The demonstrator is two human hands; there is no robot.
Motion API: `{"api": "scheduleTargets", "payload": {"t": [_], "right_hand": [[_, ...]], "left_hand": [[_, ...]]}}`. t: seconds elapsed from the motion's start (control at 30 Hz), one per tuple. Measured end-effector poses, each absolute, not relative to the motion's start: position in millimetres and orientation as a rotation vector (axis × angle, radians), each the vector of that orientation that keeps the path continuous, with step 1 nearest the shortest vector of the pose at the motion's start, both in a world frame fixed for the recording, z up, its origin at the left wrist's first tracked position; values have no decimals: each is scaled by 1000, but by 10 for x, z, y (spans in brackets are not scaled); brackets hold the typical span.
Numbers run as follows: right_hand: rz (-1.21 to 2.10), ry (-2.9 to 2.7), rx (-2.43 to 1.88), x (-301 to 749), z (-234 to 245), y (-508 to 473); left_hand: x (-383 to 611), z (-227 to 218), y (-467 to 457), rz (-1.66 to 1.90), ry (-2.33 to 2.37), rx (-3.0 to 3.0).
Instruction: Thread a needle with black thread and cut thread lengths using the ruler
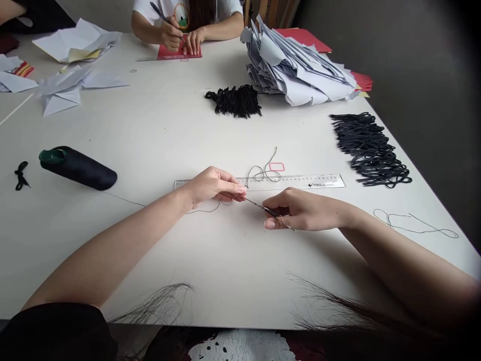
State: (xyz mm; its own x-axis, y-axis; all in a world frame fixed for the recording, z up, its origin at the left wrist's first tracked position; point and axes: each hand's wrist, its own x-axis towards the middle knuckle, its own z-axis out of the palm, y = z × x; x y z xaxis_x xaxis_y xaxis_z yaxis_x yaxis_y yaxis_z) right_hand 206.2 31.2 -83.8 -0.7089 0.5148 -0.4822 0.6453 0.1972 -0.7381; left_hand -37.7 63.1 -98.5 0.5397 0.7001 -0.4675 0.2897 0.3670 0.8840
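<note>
My left hand (pixel 218 188) pinches a thin dark thread (pixel 258 170) above a clear plastic ruler (pixel 323 181). One loose length of that thread curls over the ruler, and another trails left toward a dark spool (pixel 80 168) lying on its side. Close by on the right, my right hand (pixel 300 210) is closed around a slim dark metal tool (pixel 272 212). Its narrow tip points at my left fingertips, where the thread is; its exact kind is too small to make out. A small red-edged rectangle (pixel 277 166) lies just behind the ruler.
Bundles of black cord loops (pixel 370 150) lie at right, another black bundle (pixel 236 102) farther back. A paper stack (pixel 296 65) stands back right; folded papers (pixel 75 45) lie back left. Across the white table (pixel 150 281), a person (pixel 188 25) writes on red paper. Loose thread (pixel 413 225) lies right.
</note>
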Motion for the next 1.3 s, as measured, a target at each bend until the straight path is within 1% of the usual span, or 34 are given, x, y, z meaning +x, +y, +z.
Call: {"api": "scheduleTargets", "payload": {"t": [0.7, 0.87, 1.03, 1.17, 1.3], "right_hand": [[-1510, 2348, 1168, 2002, -863, 322], [-1420, 2381, 1155, 2006, -860, 304], [-1197, 2446, 1126, 2060, -786, 228], [-1140, 2484, 1113, 2107, -754, 135], [-1083, 2456, 1254, 2095, -785, 51]], "left_hand": [[-360, -996, 634, 329, 1021, 1215], [-357, -1010, 636, 332, 1024, 1202], [-368, -1014, 640, 349, 1023, 1194], [-400, -892, 689, 491, 1092, 1276], [-594, -725, 840, 818, 1334, 1531]]}}
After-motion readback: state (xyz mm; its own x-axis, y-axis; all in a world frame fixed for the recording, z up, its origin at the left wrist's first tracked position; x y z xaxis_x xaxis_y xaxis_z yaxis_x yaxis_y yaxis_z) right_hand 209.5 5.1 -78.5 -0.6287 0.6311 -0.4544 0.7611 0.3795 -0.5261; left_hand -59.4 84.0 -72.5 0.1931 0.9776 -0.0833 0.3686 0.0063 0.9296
